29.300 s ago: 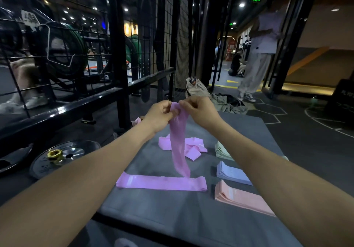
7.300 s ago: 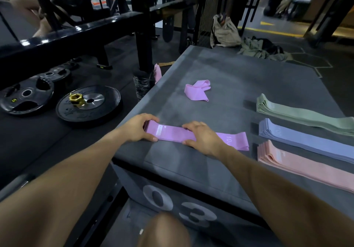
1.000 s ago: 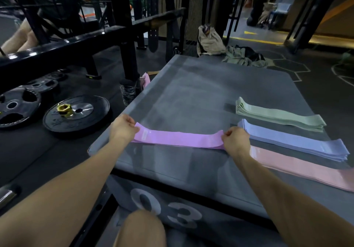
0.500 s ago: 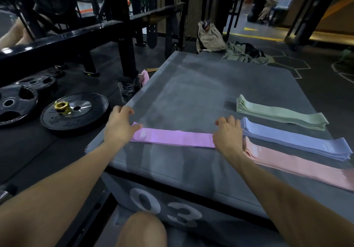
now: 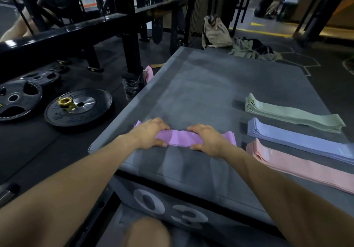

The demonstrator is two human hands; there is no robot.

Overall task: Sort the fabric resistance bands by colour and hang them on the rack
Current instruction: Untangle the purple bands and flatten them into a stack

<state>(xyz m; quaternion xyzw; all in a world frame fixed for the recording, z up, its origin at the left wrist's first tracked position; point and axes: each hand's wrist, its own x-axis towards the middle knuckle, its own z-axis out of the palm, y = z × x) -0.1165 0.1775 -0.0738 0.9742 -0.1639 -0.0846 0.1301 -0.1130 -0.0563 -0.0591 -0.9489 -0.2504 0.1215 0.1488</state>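
Lying flat near the front left corner of the grey padded plyo box [image 5: 201,86], the stack of lilac-purple fabric resistance bands [image 5: 182,140] is being held from both ends. The left hand [image 5: 148,134] is gripping the stack's left part, fingers curled over its far edge and thumb tucked at its near edge. The right hand [image 5: 206,141] is gripping the right part the same way, with the stack's right end sticking out past the knuckles.

To the right, three more flat stacks are lying side by side toward the box's right edge, each apart from the purple one: a stack of sage-green fabric bands [image 5: 291,113] farthest back, a stack of periwinkle-blue fabric bands [image 5: 298,140] in the middle, and a stack of pale pink fabric bands [image 5: 298,167] nearest the front edge. The box's front face is showing large grey numerals.

Beyond the box's left edge, a black iron weight plate [image 5: 78,108] is lying on the dark floor with a brass-coloured hexagonal collar [image 5: 66,103] sitting on it. A black steel rack frame [image 5: 122,17] is standing behind. A small pink item, possibly another band [image 5: 149,73], is showing beside the box's left edge, too hidden to tell for sure.
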